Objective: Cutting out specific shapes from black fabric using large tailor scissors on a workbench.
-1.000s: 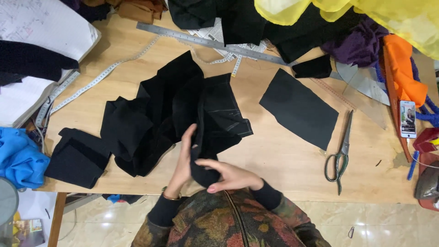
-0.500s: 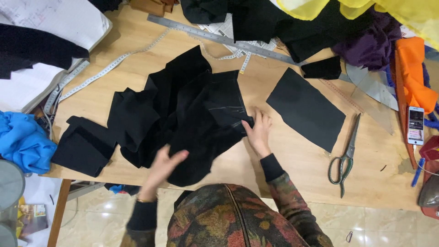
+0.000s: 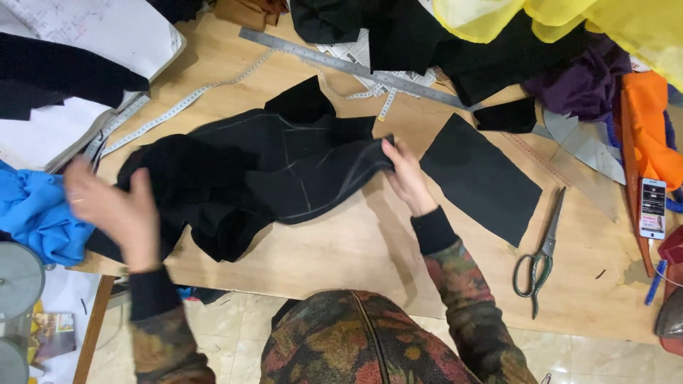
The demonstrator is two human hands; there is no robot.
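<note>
The right hand (image 3: 404, 171) pinched the black cloth (image 3: 284, 171) at its three o'clock edge. The left hand (image 3: 114, 210), blurry, held its nine o'clock side; I could not tell its grip.

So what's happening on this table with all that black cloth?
A person is spreading a crumpled black fabric piece with chalk lines across a wooden table. The right hand pinches the cloth's right edge, while the left hand, blurred, sits at its left end. A flat black rectangular cut piece and metal scissors lie to the right, untouched.
</note>
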